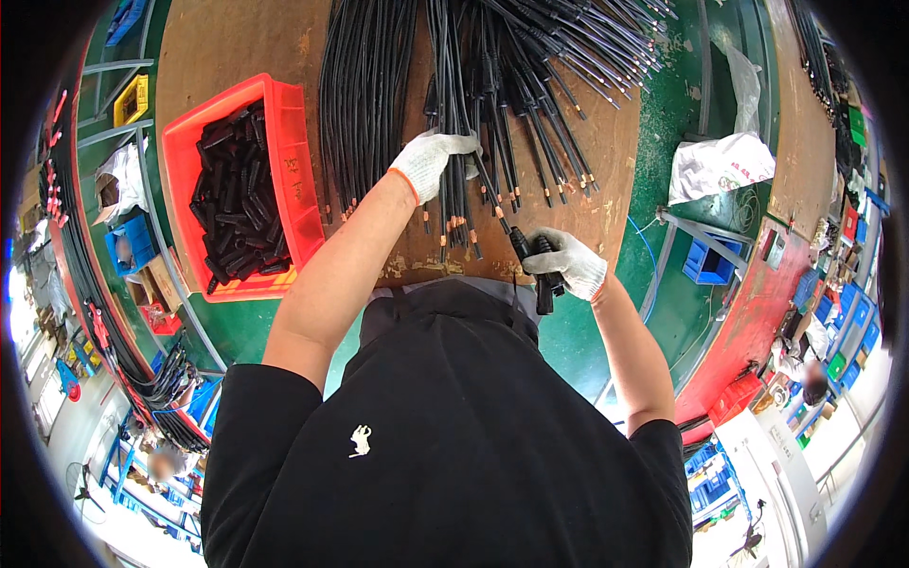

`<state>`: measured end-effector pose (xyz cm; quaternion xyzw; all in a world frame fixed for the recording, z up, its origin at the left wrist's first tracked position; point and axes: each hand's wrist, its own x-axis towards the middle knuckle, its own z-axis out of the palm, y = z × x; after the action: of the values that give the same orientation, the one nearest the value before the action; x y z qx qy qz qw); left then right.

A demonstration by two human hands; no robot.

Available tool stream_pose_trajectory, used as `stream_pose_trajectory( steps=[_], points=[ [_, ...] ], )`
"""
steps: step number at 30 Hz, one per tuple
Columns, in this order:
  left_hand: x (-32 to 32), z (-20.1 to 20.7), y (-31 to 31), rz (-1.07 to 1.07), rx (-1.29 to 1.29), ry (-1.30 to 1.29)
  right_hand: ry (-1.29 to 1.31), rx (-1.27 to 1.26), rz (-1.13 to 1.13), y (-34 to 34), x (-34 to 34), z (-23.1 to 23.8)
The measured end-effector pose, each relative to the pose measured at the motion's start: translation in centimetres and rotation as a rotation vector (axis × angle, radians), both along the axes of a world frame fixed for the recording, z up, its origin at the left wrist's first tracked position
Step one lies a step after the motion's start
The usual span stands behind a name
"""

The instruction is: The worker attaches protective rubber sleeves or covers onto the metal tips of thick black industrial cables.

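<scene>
My left hand (431, 163), in a white knit glove with an orange cuff, is closed around a black cable (489, 185) at the table's near edge. That cable slants down toward my right hand (576, 263), also gloved. My right hand grips several black ribbed sleeves (543, 295). One sleeve (519, 244) meets the cable's lower end; whether the end is inside it I cannot tell. More black cables (365, 104) with copper-coloured tips lie in bundles beyond my hands. To the left, a red bin (301, 185) holds a heap of similar black sleeves (237, 208).
The brown wooden table (204, 47) has a worn front edge right before my body. Right of it, across the green floor (663, 123), stand a white sack (724, 166) and a blue crate (708, 260). A metal rack with a yellow bin (131, 101) flanks the left side.
</scene>
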<state>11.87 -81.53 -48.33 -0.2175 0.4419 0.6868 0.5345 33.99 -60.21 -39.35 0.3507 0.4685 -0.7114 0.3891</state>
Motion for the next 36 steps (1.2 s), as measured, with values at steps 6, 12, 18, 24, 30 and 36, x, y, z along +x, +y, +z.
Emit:
stream_pose_trajectory(
  steps=[6, 12, 18, 24, 30, 36],
  points=[
    [0.0, -0.2, 0.0, -0.022, -0.003, 0.015, 0.01, -0.019, 0.058, 0.5, -0.3, -0.2],
    [0.0, 0.2, 0.1, -0.004, -0.004, 0.023, 0.029, -0.024, 0.111, 0.5, -0.6, 0.2],
    [0.2, 0.6, 0.5, 0.045, -0.037, 0.032, -0.094, -0.049, 0.0, -0.4, -1.8, 0.0],
    [0.1, 1.0, 0.9, 0.01, -0.041, -0.009, -0.061, 0.013, 0.062, -0.6, -4.3, -1.4],
    [-0.3, 0.5, -0.1, 0.014, -0.04, -0.031, -0.061, -0.097, 0.125, -0.3, -8.0, -0.9],
    [-0.6, 3.0, 0.3, -0.066, -0.217, 0.102, -0.067, -0.1, 0.028, -0.7, -12.9, -2.8]
  ],
)
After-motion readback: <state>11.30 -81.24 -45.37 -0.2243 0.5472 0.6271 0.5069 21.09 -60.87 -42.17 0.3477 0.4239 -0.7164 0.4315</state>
